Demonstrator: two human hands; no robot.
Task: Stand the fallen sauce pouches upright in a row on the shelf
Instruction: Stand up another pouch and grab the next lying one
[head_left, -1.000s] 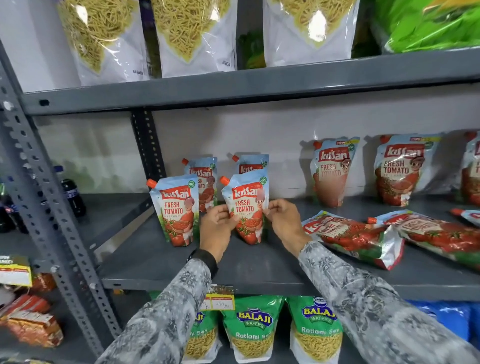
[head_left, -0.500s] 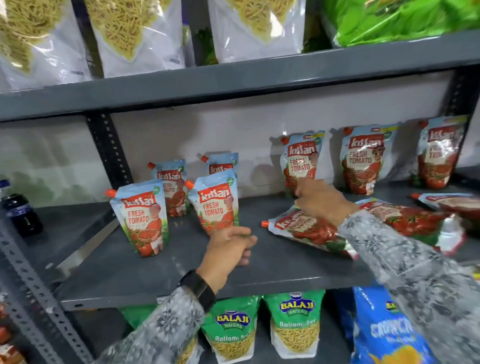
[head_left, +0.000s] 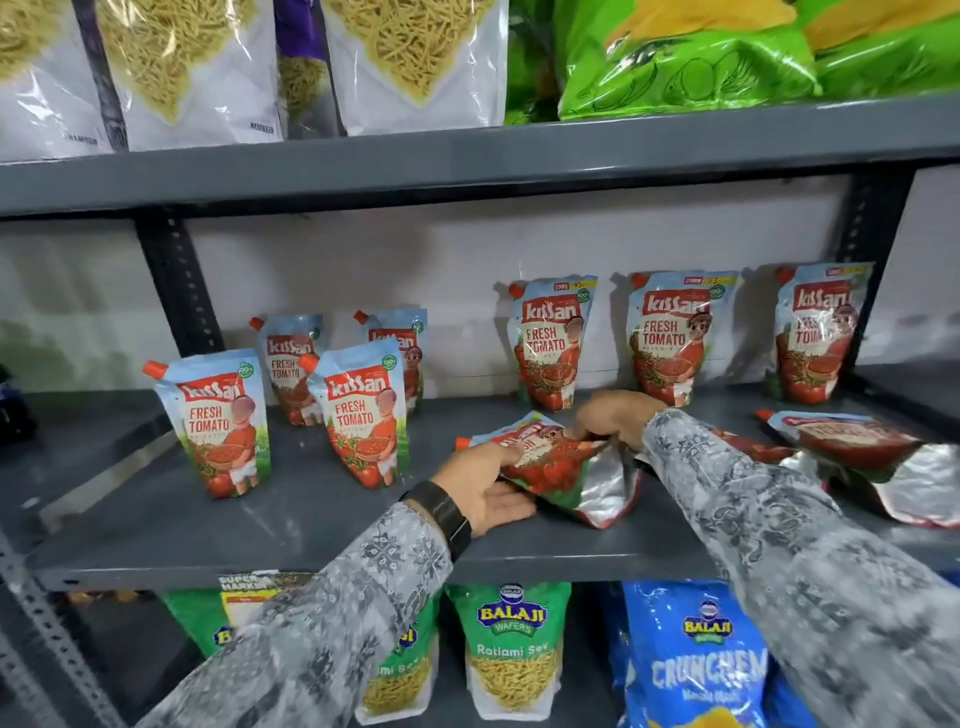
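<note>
On the grey middle shelf (head_left: 156, 525) of a shop rack, a person in patterned sleeves works a fallen sauce pouch (head_left: 558, 467), which lies tilted at mid-shelf with its silver base toward the front edge and its orange spout to the left. Left hand (head_left: 491, 491) is slipped open-palmed under the pouch's spout end, fingers cupping it rather than clenched; right hand (head_left: 615, 418) pinches the upper edge, its grip closed on the pouch. To stand it well, the base gusset likely needs spreading flat before the hands let go, with the pouch set in line beside the two front standing pouches (head_left: 358, 421) at left. Three larger pouches (head_left: 553, 343) stand along the back wall just behind the working hands and could be knocked by a careless lift. A second fallen pouch (head_left: 852, 441) lies at right, another partly hidden under the right sleeve. Snack bags (head_left: 511, 644) fill the shelf below; noodle-like packs (head_left: 410, 57) crowd the one above.
</note>
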